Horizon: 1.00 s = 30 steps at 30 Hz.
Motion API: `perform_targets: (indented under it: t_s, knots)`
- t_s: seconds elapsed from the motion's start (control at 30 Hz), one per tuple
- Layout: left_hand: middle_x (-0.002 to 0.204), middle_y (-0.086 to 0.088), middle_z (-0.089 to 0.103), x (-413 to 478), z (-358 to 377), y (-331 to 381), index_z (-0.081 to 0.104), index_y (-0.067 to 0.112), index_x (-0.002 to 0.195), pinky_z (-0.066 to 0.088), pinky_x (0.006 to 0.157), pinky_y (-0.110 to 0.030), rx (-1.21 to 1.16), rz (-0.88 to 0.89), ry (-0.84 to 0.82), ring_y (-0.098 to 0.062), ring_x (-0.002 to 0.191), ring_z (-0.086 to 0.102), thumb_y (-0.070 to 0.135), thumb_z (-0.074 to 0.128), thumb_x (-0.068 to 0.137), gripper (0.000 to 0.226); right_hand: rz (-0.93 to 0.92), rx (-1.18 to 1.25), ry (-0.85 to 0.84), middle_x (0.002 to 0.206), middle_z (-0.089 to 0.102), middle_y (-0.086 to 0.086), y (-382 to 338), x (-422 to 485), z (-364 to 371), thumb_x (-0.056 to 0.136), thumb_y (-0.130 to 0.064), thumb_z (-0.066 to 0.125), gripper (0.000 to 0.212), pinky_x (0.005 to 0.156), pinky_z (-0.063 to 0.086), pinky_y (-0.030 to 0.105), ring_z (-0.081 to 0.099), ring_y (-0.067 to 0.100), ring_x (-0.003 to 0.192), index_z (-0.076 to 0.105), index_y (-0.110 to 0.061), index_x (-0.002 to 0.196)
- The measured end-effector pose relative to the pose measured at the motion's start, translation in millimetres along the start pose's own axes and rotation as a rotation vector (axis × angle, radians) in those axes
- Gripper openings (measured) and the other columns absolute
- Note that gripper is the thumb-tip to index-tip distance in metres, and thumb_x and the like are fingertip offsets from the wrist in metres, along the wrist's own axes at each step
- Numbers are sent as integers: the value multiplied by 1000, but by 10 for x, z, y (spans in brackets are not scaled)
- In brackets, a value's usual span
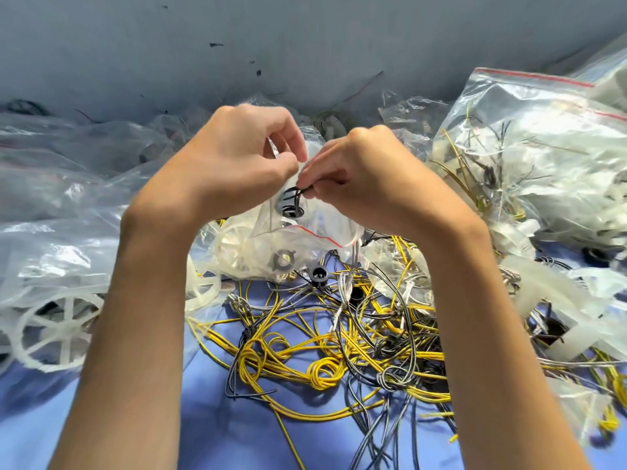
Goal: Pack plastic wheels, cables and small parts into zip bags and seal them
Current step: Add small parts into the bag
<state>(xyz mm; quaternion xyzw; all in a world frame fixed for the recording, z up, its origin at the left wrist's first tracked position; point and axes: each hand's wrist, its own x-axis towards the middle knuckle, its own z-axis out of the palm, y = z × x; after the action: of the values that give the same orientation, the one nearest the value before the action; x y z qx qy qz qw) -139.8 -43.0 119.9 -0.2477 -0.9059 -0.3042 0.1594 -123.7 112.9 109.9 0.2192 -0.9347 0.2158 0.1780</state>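
We hold: zip bag (281, 242), mouth pinched by left hand (237, 161); black cable coil (290, 198), pinched by right hand (363, 178), at that mouth.

Small zip bag (298, 237): clear, red line along its mouth, crumpled, held off the surface. Seen through its plastic: white spoked wheel (234, 245), black ring part (283, 260). Black cable coil (291, 200) sits at the bag's top, pinched. Yellow cables (305, 364) and grey cables (395, 378) lie tangled on the blue surface (210, 418) below. Loose white wheel (54, 330) lies flat at left. Large zip bag (529, 130), stuffed with white parts, at right.
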Motion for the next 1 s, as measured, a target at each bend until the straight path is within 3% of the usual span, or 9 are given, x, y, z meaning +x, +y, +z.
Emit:
perform_targets:
  t_s: [0.1,0.27,0.37,0.47,0.53,0.6,0.7,0.87,1.0]
  knots:
    - [66,9,56,-1,-16,10,62,26,75,35,50,-7,-8,-4,14,5,52,47,10,58,83,19,-26,-103,-30,101,69,18,49,78,148,82,-3,46,29,79,51,37,63,31,98,71,-6,96]
    - [69,6,60,-15,-28,12,62,27,73,37,52,-7,-12,-1,-5,3,53,49,8,57,82,21,65,-223,-505,129,54,15,67,66,506,94,-10,41,29,95,45,39,52,31,118,54,-4,120]
    - [68,7,60,-16,-18,24,63,27,72,37,51,-7,-25,-2,-28,3,52,49,8,57,82,22,115,-217,-602,142,46,11,81,24,489,95,-10,39,44,101,42,37,45,29,127,43,-17,138]
    - [64,10,56,-8,-10,25,63,27,72,36,49,-7,-21,1,-29,5,50,49,8,57,81,22,140,-180,-569,145,45,5,74,1,322,98,-16,40,51,90,40,25,45,22,129,33,-32,146]
    - [65,11,56,-6,-16,15,63,27,72,36,49,-8,-11,8,-34,5,51,49,9,56,82,21,144,-170,-551,138,52,7,78,-14,239,97,-16,40,46,93,42,29,50,24,122,42,-28,142]
    - [67,11,57,-3,-33,-3,64,28,73,36,50,-8,-4,23,-54,3,54,50,10,56,83,23,113,-166,-537,108,63,11,90,-37,182,95,-11,38,35,86,45,36,55,27,98,55,-15,126]
    - [74,8,58,-7,-64,-25,66,35,71,40,64,-20,11,42,-132,-5,65,52,17,52,85,27,92,-154,-520,79,54,13,106,-53,136,92,-7,38,27,72,45,39,44,25,74,59,-5,109]
    - [81,8,67,-31,-27,-8,68,41,78,47,69,-26,80,30,-438,-13,76,60,19,57,81,25,177,-110,-566,100,65,12,120,-63,127,92,-4,36,30,82,51,41,62,27,99,63,-8,105]
    - [78,29,61,-34,6,-6,61,47,85,47,63,-21,178,26,-602,2,66,55,14,61,77,34,198,-92,-562,92,64,15,153,-84,71,91,-4,38,33,72,49,39,63,30,103,48,-17,62]
